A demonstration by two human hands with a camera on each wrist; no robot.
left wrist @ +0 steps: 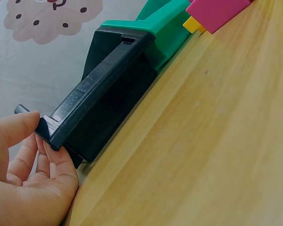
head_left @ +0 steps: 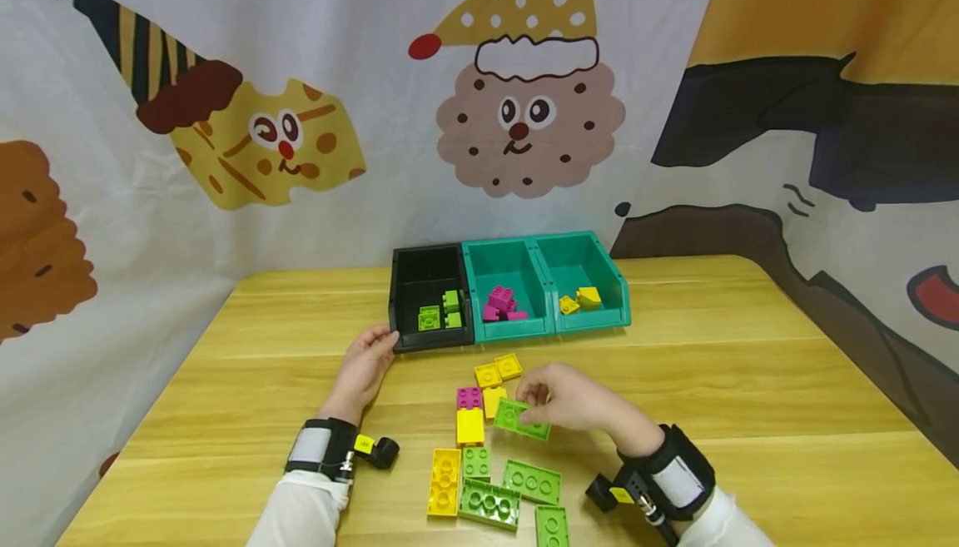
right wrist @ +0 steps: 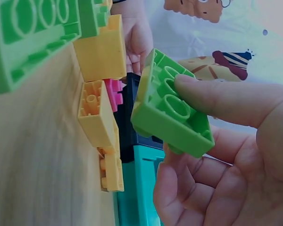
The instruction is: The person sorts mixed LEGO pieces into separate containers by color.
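Observation:
Between thumb and fingers my right hand (head_left: 565, 397) pinches a long green toy brick (right wrist: 172, 106), its hollow side turned toward the thumb. It is raised over the loose bricks on the table. My left hand (head_left: 365, 364) grips the front left corner of the black bin (left wrist: 96, 89), thumb on the rim and fingers curled below. Inside the black bin lie several green bricks (head_left: 429, 318). The middle teal bin (head_left: 513, 330) holds magenta bricks (head_left: 501, 297), and the right teal bin (head_left: 593, 320) holds yellow bricks (head_left: 588, 297).
Loose yellow bricks (head_left: 470, 427), a magenta brick (head_left: 469, 398) and several green bricks (head_left: 533, 481) lie on the wooden table (head_left: 255, 380) between the arms. The bins stand side by side near the back edge, before a printed curtain (head_left: 315, 222).

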